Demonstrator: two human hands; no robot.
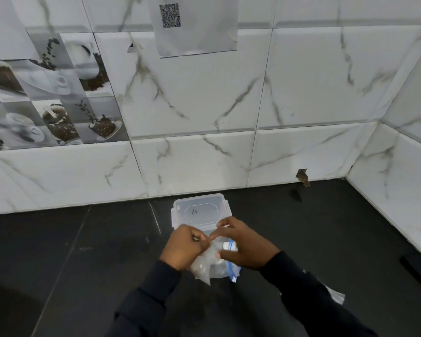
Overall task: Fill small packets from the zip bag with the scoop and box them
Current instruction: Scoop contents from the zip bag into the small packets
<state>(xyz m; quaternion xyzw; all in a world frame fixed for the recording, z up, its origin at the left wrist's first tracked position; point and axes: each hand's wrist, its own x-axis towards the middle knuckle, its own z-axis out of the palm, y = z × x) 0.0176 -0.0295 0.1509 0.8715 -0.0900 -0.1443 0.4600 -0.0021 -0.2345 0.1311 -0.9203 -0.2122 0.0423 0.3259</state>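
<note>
Where the hands meet: just on the near side of the box (pixel 197 210), over the dark surface (pixel 83 263), fingertips touching.
Left grip (pixel 184 246): clenched round the top of the small packet (pixel 202 266), knuckles up.
Right grip (pixel 243 244): fingers curled, forefinger reaching to the left grip's fingers, thumb against the packet's side; it grasps the same packet.
Small packet: clear plastic with whitish contents, hanging below the left grip to a point, overlapping the zip bag (pixel 232 266) in this view.
Zip bag: clear with a blue zip strip, under the right grip, just on the near side of the box.
Box: clear, rectangular, near the foot of the tiled wall (pixel 301 93); a handwritten mark shows on its top; whether a lid is on it I cannot tell.
In the way: both hands hide the box's near edge; the right grip and the packet hide most of the zip bag, its mouth included.
Around: a loose piece of clear plastic (pixel 336 296) partly under the right sleeve (pixel 309 295); a dark flat object (pixel 416 266) at the right edge; coffee-picture tiles (pixel 51 93) on the left; a paper sheet (pixel 195 25) with a square code stuck on the wall above; a chipped gap (pixel 301 177) at the wall's foot, right of the box.
</note>
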